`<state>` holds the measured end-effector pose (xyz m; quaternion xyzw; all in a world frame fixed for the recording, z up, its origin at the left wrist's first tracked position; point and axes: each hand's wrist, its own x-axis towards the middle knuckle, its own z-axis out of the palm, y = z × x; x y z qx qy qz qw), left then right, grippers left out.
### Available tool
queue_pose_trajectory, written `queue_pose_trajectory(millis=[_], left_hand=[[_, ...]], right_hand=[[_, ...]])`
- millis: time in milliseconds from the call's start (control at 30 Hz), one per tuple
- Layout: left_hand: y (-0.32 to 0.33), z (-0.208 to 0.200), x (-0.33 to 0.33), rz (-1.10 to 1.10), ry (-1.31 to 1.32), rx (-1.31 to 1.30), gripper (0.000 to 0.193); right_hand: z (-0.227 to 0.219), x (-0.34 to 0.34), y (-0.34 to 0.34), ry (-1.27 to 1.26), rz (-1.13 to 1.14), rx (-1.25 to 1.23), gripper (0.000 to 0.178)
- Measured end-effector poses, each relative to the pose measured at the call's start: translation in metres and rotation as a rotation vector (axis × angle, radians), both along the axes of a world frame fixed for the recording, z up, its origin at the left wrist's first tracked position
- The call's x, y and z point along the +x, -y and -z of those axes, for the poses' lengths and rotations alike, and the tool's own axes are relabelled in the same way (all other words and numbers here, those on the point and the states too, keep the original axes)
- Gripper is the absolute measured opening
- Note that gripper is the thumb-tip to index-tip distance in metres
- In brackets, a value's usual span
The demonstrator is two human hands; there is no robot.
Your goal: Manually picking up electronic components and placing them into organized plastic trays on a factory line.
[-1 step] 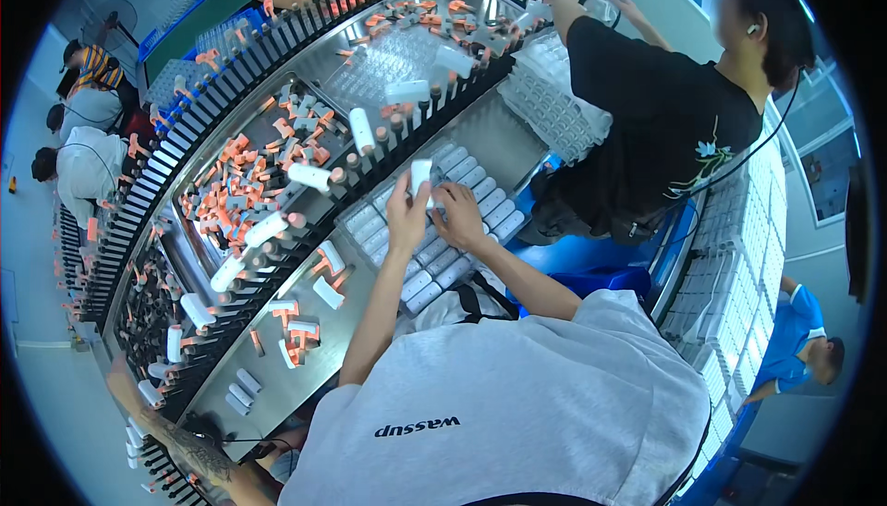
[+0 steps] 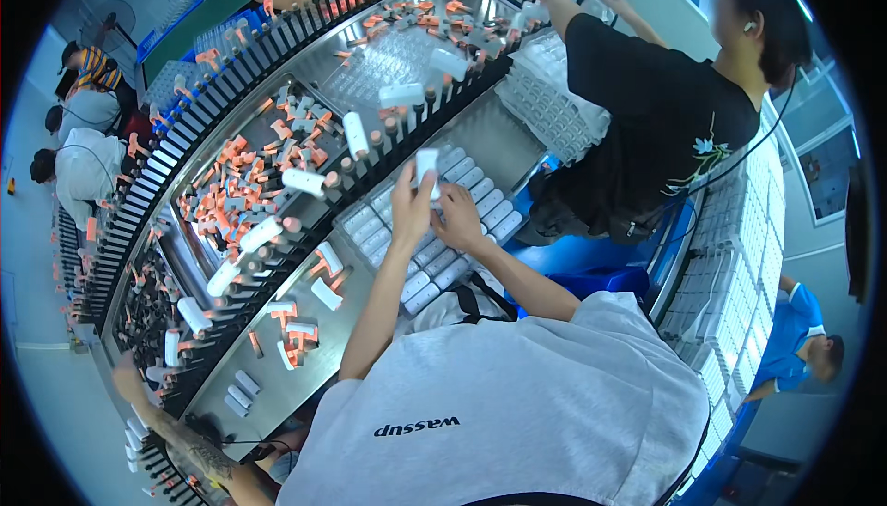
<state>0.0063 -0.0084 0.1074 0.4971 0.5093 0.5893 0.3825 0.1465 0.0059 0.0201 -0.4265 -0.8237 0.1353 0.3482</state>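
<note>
Above a clear tray (image 2: 349, 220) of white oblong casings, my left hand (image 2: 408, 210) grips one white casing (image 2: 427, 166), upright between thumb and fingers. My right hand (image 2: 459, 218) is closed at that casing's lower end, its fingertips pinching there; their exact hold is partly hidden. Beneath both hands lie rows of similar casings (image 2: 451, 272). Just beyond the tray runs a curved conveyor with black slats (image 2: 365, 166), carrying white casings (image 2: 303, 182) on orange-tipped pegs.
Orange and grey clip-like parts (image 2: 231, 173) fill a metal bin inside the loop. More casings and orange parts (image 2: 294, 332) lie on the steel bench at left. A co-worker in black (image 2: 647, 109) stands at right beside stacked clear trays (image 2: 554, 90). Another person's tattooed arm (image 2: 189, 441) reaches in lower left.
The casings on the near conveyor have shifted slightly left and toward me. The casing in my hands has moved a little right and up. The tattooed arm has shifted slightly.
</note>
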Motion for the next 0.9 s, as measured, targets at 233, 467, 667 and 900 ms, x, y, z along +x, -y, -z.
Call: queue_pose_trajectory(millis=[233, 467, 667, 900], left_hand=[[-0.142, -0.088, 0.061, -0.025, -0.336, 0.290, 0.032], [-0.201, -0.092, 0.035, -0.180, -0.756, -0.105, 0.053], [-0.214, -0.078, -0.001, -0.213, -0.746, -0.178, 0.054], [-0.141, -0.057, -0.016, -0.230, -1.061, -0.107, 0.039]], right_hand=[[-0.011, -0.001, -0.001, -0.024, -0.035, -0.013, 0.045], [-0.004, 0.007, 0.006, -0.044, -0.028, -0.039, 0.047], [-0.011, 0.016, -0.001, -0.034, -0.030, -0.027, 0.045], [-0.005, 0.006, 0.000, -0.065, -0.025, -0.054, 0.043]])
